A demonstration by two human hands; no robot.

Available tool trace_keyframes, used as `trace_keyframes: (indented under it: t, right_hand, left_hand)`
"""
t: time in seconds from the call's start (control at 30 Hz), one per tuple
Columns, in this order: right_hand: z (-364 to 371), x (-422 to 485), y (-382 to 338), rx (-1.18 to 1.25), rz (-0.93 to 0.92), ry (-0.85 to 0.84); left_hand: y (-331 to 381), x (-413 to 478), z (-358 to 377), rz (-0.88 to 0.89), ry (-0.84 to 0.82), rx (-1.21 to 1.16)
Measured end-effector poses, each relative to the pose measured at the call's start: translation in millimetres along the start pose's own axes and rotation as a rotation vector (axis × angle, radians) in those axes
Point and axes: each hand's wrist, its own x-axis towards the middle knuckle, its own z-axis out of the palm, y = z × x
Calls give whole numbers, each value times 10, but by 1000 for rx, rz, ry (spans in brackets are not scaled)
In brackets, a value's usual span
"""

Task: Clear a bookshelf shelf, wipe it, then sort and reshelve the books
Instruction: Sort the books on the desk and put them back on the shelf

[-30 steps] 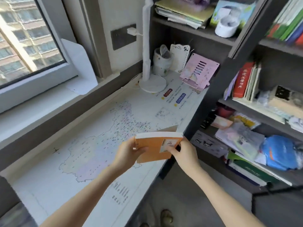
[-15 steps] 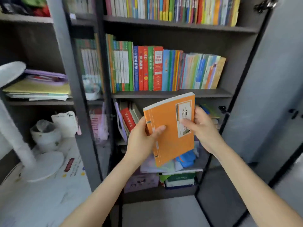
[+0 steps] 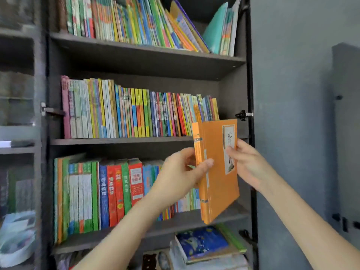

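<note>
An orange book (image 3: 216,168) with a white title label stands upright in both my hands, in front of the right end of the bookcase. My left hand (image 3: 179,172) grips its spine edge, thumb across the cover. My right hand (image 3: 246,166) pinches the right edge at the label. Behind it, one dark shelf (image 3: 120,140) carries a full row of colourful thin books (image 3: 136,114). The shelf below (image 3: 194,221) holds green, blue and red books (image 3: 97,193) on its left, with bare board at its right end under the orange book.
The top shelf holds leaning thin books (image 3: 136,18) and teal folders (image 3: 220,30). Stacked flat books (image 3: 202,244) lie at the bottom. An open grey cabinet door (image 3: 292,114) stands to the right, with a hinge (image 3: 243,114). A glass-fronted section (image 3: 17,133) is on the left.
My view swung from the desk up to the bookcase. Both hands lifted the orange book from flat over the desk to upright and carried it right, toward the shelves' right end.
</note>
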Motion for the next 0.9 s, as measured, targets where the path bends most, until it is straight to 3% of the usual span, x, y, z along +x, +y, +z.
trace_keyframes:
  t: [0.17,0.4,0.47,0.6,0.7,0.8,0.9]
  right_hand:
    - [-401,698,-9,32,18,-40]
    - [-755,1462,114,-134,-17,61]
    - [-810,1604,130,-274,-85,113]
    - [-859,1718,123,-866,-350,433]
    - [-864,1688,128,-1139,-449,400]
    - [-954,1806,204,-1226,-390,359]
    - [-1157,2110,261,-1151,-385,360]
  left_hand:
    - [-172,704,193,-38,-105,-158]
    - [-666,1675,480,94,130,34]
    - [-757,1963,500,129,197,35]
    - [-821,2514,607,205,303,-13]
    - [-722,2976,722,298,367,18]
    - [-620,3378,919,313,355,51]
    - [-601,3605,1177,331,329,153]
